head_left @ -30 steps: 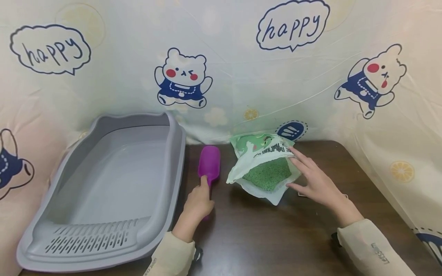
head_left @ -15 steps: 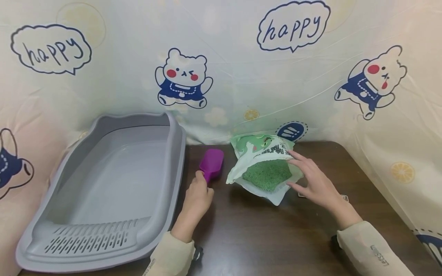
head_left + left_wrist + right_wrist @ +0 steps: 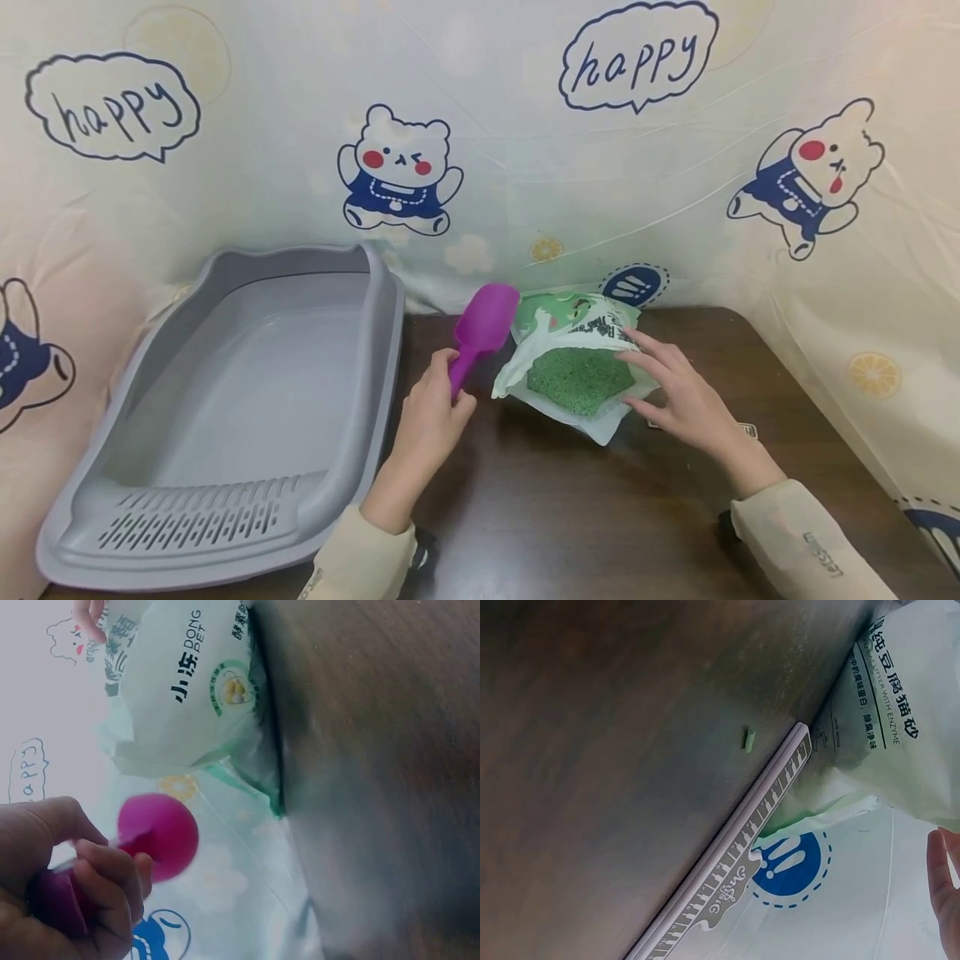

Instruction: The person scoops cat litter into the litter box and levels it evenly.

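My left hand (image 3: 429,417) grips the handle of a purple litter scoop (image 3: 489,317), which is lifted clear of the table and tilted up beside the bag. In the left wrist view, my curled fingers (image 3: 112,877) wrap the scoop's handle and its rounded blade (image 3: 169,832) points away. An open bag of cat litter (image 3: 517,362) stands upright to the right, with green pellets (image 3: 581,379) showing in its mouth. My right hand (image 3: 686,408) rests at the bag's right edge, fingers spread and thumb apart.
A large grey litter box (image 3: 388,358) with a slotted front step fills the left of the table (image 3: 540,517). Behind the right hand lies a long flat strip with piano-key print (image 3: 742,855). One loose green pellet (image 3: 750,740) is near it. A patterned cloth (image 3: 510,167) hangs behind.
My left hand has taken the scoop's handle and raised it off the table, moving the blade up and right toward the bag. The right hand has stayed nearly still at the bag.
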